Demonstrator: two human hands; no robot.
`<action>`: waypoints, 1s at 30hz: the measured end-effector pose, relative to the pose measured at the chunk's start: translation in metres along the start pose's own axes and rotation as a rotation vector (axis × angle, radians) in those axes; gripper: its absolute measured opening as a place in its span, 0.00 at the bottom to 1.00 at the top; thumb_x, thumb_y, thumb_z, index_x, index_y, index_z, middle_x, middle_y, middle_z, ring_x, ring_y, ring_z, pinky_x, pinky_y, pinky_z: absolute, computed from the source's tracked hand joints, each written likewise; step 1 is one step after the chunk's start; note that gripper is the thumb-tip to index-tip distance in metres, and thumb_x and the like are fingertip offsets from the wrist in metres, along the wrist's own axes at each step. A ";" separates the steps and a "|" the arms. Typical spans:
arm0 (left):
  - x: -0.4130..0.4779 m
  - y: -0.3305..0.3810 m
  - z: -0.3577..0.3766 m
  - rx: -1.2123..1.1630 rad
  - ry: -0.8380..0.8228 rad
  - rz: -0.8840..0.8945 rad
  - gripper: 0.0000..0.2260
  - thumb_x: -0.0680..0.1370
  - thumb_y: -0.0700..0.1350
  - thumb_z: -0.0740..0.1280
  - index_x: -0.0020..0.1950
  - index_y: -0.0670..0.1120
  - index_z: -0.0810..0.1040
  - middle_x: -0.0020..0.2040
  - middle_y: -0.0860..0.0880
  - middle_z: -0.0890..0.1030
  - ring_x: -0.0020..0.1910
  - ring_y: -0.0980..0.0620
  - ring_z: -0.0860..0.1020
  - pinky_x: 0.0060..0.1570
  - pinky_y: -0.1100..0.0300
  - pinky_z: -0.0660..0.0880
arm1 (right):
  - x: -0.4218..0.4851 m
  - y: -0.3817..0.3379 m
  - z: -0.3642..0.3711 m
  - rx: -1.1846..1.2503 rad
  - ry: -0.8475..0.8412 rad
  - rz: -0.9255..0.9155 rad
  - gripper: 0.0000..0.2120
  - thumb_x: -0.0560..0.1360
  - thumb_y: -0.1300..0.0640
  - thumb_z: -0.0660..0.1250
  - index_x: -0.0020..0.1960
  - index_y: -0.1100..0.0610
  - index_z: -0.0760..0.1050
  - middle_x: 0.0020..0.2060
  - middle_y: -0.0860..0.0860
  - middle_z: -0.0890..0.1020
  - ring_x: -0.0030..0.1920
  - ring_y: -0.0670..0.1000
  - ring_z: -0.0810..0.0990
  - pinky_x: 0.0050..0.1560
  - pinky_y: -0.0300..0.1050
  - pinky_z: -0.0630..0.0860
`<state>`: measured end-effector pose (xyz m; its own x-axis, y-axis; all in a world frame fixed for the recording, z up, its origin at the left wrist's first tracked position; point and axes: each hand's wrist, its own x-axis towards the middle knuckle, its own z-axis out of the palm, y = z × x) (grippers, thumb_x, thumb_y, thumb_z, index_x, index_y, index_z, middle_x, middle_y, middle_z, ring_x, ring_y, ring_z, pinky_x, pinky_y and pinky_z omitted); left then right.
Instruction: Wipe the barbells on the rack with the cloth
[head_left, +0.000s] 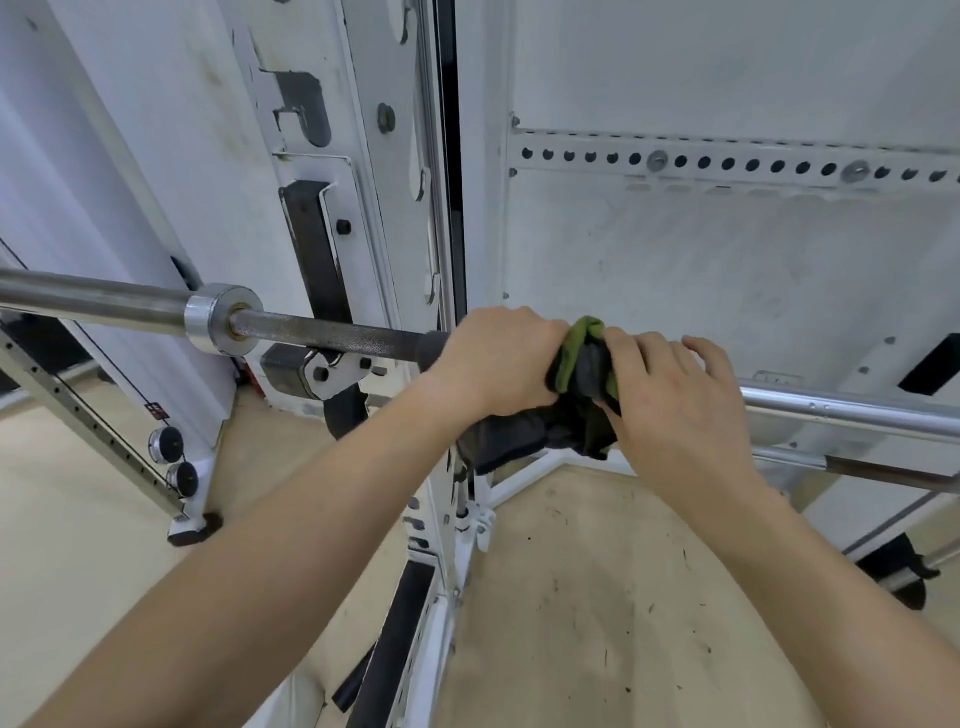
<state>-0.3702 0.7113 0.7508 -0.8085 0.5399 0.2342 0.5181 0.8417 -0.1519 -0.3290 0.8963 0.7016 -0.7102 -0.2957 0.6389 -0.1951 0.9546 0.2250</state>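
A steel barbell (332, 332) lies across the white rack, its thick sleeve and collar at the left and its knurled shaft running right. My left hand (498, 358) is wrapped around the shaft. Right beside it, a dark grey and green cloth (576, 384) is bunched over the bar and hangs down below it. My right hand (670, 400) presses on the cloth from the right, with the fingers spread over it. The bar under both hands is hidden.
The white rack upright (395, 208) with a black J-hook (311, 260) stands behind the bar. A perforated rail (727, 163) crosses the wall panel. Chrome bars (852, 410) run at the lower right. Two bar ends (174, 460) sit low at the left. The floor is wooden.
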 end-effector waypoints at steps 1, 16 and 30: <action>-0.001 -0.001 0.001 -0.001 0.000 -0.005 0.12 0.74 0.55 0.67 0.47 0.50 0.67 0.32 0.53 0.66 0.35 0.46 0.75 0.33 0.56 0.70 | 0.003 -0.005 -0.001 -0.003 0.010 -0.001 0.23 0.72 0.63 0.71 0.65 0.62 0.72 0.45 0.56 0.79 0.42 0.59 0.79 0.66 0.58 0.70; -0.012 -0.021 0.008 0.062 0.029 -0.117 0.14 0.73 0.57 0.68 0.47 0.48 0.76 0.36 0.48 0.80 0.34 0.46 0.76 0.32 0.56 0.67 | 0.014 -0.023 -0.004 0.054 0.058 -0.026 0.28 0.75 0.69 0.41 0.64 0.60 0.74 0.39 0.53 0.76 0.39 0.55 0.77 0.73 0.64 0.65; 0.080 0.170 0.000 0.090 0.062 -0.033 0.12 0.75 0.58 0.63 0.45 0.49 0.70 0.30 0.52 0.66 0.31 0.44 0.72 0.28 0.58 0.60 | -0.081 0.174 -0.009 -0.197 0.220 0.117 0.08 0.81 0.64 0.59 0.52 0.57 0.76 0.35 0.49 0.72 0.37 0.53 0.73 0.72 0.64 0.67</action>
<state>-0.3472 0.8975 0.7441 -0.8044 0.5137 0.2985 0.4623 0.8567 -0.2287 -0.2997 1.0862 0.6959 -0.5528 -0.2048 0.8078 0.0294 0.9639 0.2645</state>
